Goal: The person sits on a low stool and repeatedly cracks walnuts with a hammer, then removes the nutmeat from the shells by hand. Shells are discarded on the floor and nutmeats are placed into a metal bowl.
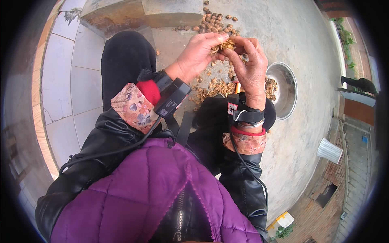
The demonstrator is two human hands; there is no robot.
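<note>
Both hands are raised together above the floor, fingertips close around a cracked walnut [227, 44]. My left hand [194, 50] pinches a shell piece [215, 49] at the nut's left side. My right hand [251, 62] grips the nut from the right between thumb and fingers. Whole walnuts [214, 23] lie piled on the concrete beyond the hands. Below them, broken walnut shells [217, 87] are scattered. Among the shells an orange tool handle [238, 88] shows, partly hidden by my right wrist. A metal basin [292, 91] right of that wrist contains walnut pieces [270, 88].
A low concrete step [173, 18] stands at the far left of the walnuts. White tiles [86, 83] run along the left. Cables [114, 153] hang from wrist-worn devices along both sleeves. A white woven container [329, 151] stands far right, near a brick-paved area [322, 188].
</note>
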